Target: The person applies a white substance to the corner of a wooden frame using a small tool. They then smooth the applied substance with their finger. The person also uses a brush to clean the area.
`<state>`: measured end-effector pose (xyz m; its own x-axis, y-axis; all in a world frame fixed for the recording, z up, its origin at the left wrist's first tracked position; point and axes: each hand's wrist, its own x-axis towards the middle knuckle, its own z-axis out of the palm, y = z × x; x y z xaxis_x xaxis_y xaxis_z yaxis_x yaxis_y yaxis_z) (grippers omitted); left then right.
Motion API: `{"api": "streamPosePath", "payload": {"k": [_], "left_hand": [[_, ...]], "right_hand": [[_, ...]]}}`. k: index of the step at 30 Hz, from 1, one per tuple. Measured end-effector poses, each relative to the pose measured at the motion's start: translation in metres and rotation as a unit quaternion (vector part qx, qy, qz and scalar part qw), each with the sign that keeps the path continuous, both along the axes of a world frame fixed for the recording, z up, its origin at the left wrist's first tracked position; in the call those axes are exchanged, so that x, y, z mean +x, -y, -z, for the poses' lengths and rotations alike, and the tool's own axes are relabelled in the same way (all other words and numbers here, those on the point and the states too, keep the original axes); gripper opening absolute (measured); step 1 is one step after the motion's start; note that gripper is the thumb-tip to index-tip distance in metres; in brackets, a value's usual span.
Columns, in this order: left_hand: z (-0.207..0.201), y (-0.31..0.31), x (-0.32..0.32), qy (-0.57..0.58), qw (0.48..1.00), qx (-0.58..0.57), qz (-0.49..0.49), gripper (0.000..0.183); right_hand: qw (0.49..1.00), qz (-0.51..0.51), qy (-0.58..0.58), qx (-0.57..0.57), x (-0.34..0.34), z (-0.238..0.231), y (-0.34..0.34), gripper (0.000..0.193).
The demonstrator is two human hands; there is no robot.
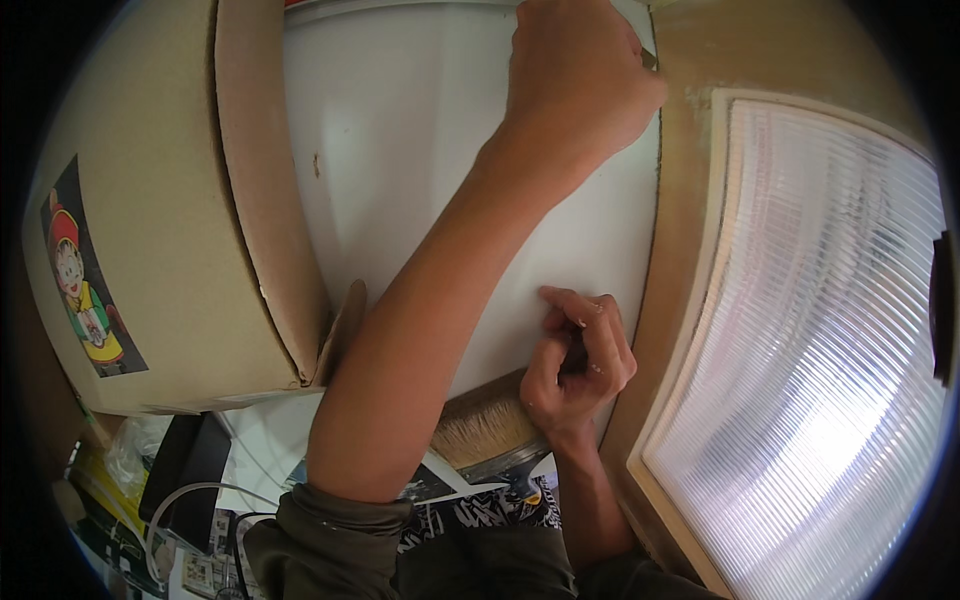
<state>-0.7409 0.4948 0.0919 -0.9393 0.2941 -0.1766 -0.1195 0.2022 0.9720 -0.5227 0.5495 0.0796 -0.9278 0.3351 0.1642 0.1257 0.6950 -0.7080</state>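
Note:
My left hand [585, 70] reaches across to the far right corner of a white surface [400, 130]. Its fingers are closed in a fist beside the wooden frame; whatever they may hold is hidden. My right hand [580, 365] rests low over the same surface, near its right edge. The fingers there are curled in, with small pale crumbs on them, and the inside of the hand is in shadow, so its contents cannot be made out. Just below lies a wide brush [485, 430] with pale bristles, partly covered by my left forearm.
A large cardboard box [150, 200] with a cartoon sticker stands at left. On the right, a wooden frame [690, 220] holds a ribbed translucent panel [800, 350]. A black box [185, 475], cables and a clear plastic bag [135, 455] crowd the lower left.

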Motion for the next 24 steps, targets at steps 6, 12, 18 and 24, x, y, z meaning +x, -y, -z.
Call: {"api": "streamPosePath", "payload": {"k": [6,12,18,24], "left_hand": [[0.002,-0.009,0.001,-0.051,0.996,0.038,-0.059,0.014],[0.0,-0.006,-0.003,-0.063,0.997,0.006,-0.049,0.019],[0.003,-0.005,-0.001,-0.062,0.997,0.024,-0.051,0.016],[0.005,-0.006,0.005,-0.036,0.996,0.026,-0.071,0.011]], "right_hand": [[1.0,-0.002,-0.007,-0.006,-0.001,0.0,-0.001,0.042],[1.0,-0.008,0.002,-0.011,-0.002,-0.002,0.0,0.042],[1.0,-0.011,-0.01,-0.011,-0.003,-0.001,-0.001,0.041],[1.0,-0.007,-0.01,-0.006,-0.001,0.0,0.001,0.042]]}}
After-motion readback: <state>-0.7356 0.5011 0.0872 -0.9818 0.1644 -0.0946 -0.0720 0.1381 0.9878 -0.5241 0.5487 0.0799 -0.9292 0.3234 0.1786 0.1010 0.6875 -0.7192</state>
